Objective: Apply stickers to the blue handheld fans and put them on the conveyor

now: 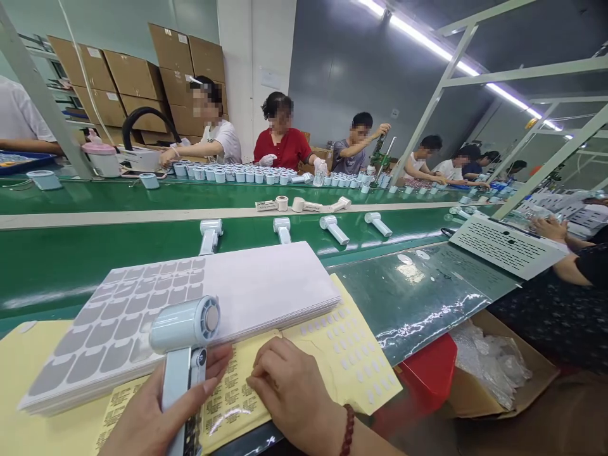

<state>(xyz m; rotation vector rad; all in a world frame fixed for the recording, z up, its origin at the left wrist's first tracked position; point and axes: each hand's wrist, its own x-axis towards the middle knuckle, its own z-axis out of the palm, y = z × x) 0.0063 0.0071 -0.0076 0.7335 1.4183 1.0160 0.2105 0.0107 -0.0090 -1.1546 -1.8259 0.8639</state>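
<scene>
In my left hand [142, 418] is a light blue handheld fan [177, 373], held upright by its handle, its round head at the top. My right hand [294, 389], with a beaded bracelet at the wrist, is closed with fingertips pinched just above a yellow sheet of printed labels [230, 408]. Whatever those fingers may hold is too small to make out. Behind the fan lies a thick stack of white sheets [273, 285], partly covered with grey sticker shapes [83, 342]. Another yellow sheet [327, 361] carrying small pale stickers extends out to the right.
Several light blue fans [335, 230] lie on the green conveyor belt [118, 244] beyond the stack. Co-workers sit across it behind rows of pale blue parts [247, 174]. At right are a slotted white panel [506, 244], a red stool [430, 373] and a carton of plastic bags [494, 364].
</scene>
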